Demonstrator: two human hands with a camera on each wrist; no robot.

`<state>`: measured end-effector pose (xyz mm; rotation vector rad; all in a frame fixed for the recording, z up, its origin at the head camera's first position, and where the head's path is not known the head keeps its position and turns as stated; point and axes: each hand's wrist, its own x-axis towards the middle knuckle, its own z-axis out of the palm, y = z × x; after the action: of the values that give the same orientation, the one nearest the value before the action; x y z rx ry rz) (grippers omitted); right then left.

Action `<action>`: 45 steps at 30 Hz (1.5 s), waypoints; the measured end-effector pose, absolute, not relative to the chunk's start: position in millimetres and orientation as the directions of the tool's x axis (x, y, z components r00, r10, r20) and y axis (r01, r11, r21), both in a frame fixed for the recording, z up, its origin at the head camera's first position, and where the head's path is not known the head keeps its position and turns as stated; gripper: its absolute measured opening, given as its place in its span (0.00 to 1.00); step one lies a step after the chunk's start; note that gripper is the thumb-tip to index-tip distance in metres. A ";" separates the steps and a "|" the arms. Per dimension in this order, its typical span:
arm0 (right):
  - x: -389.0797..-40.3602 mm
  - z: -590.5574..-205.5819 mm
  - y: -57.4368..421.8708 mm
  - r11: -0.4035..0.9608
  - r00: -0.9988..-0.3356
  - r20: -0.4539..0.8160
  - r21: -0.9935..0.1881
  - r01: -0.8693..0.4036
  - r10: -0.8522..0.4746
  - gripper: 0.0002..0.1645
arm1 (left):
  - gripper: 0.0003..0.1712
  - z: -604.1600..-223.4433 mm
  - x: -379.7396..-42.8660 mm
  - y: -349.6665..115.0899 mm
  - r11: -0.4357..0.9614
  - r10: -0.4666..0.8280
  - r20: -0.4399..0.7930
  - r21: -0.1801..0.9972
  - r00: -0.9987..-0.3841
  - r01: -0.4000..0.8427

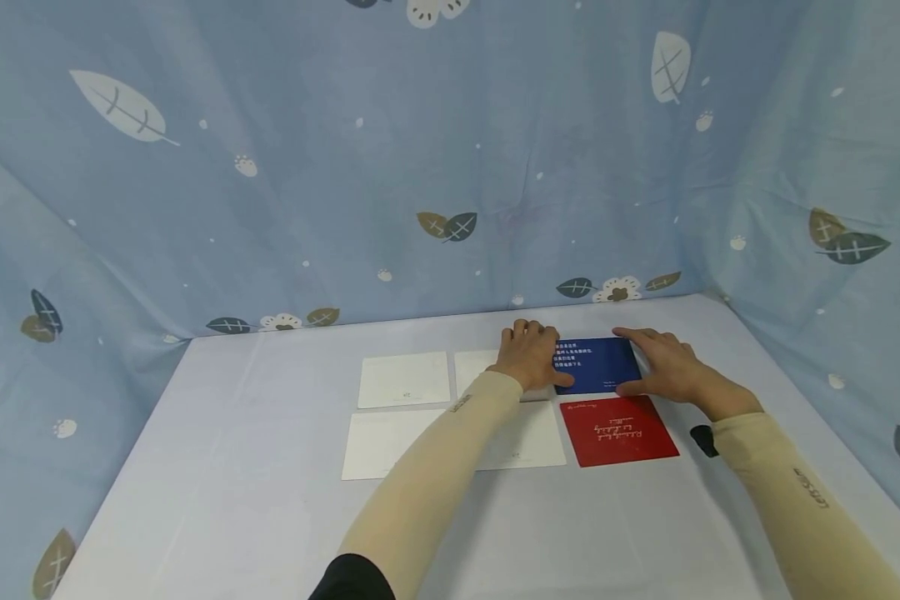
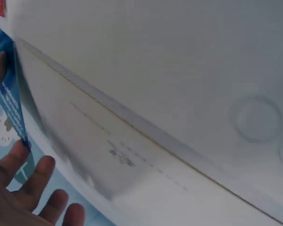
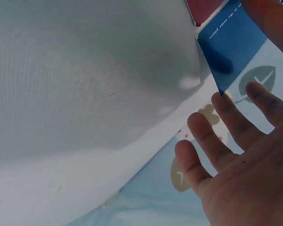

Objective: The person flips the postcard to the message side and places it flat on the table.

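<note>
A blue card [image 1: 596, 365] with white print spans the space between my two hands at the back right of the table. My left hand [image 1: 528, 357] holds its left end, thumb near the lower corner and fingers by the upper one. At its right end my right hand [image 1: 667, 365] grips the two corners between thumb and index finger, the other fingers spread. In the right wrist view, the far corner of the blue card [image 3: 231, 49] overlaps the curtain beyond the table edge. A red card [image 1: 618, 431] with white writing lies just in front of it.
White cards lie in two rows to the left: one at the back left [image 1: 403, 381], one at the front left [image 1: 382, 442], and others partly covered by my left hand and sleeve. A blue leaf-patterned curtain [image 1: 345, 167] hangs behind the white table [image 1: 232, 467].
</note>
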<state>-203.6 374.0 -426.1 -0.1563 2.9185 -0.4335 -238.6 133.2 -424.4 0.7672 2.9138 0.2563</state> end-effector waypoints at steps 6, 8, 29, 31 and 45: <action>-198.7 -418.1 380.9 0.928 -0.979 -0.149 -0.364 -0.074 -0.137 0.57 | 0.46 -426.9 -239.3 134.3 0.841 0.517 -0.024 0.203 -0.856 0.502; -196.6 -415.5 383.2 0.909 -0.980 -0.146 -0.411 -0.066 -0.137 0.54 | 0.47 -427.4 -239.2 135.2 0.836 0.523 -0.002 0.194 -0.852 0.513; -184.9 -421.0 399.7 0.850 -0.992 -0.096 -0.526 -0.017 -0.079 0.41 | 0.24 -415.9 -225.8 132.0 0.784 0.366 -0.061 0.558 -0.929 0.272; -183.7 -421.5 401.1 0.851 -0.994 -0.091 -0.525 -0.010 -0.068 0.41 | 0.22 -413.1 -223.8 132.1 0.752 0.365 -0.097 0.617 -0.926 0.232; -172.7 -425.7 408.1 0.850 -0.997 0.023 -0.522 -0.074 -0.073 0.22 | 0.16 -416.2 -223.8 126.4 0.661 0.422 -0.139 0.724 -0.896 0.199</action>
<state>-172.7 408.1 -425.7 -0.1208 3.0233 -0.8531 -223.8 126.4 -416.2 0.4964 2.5837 1.0740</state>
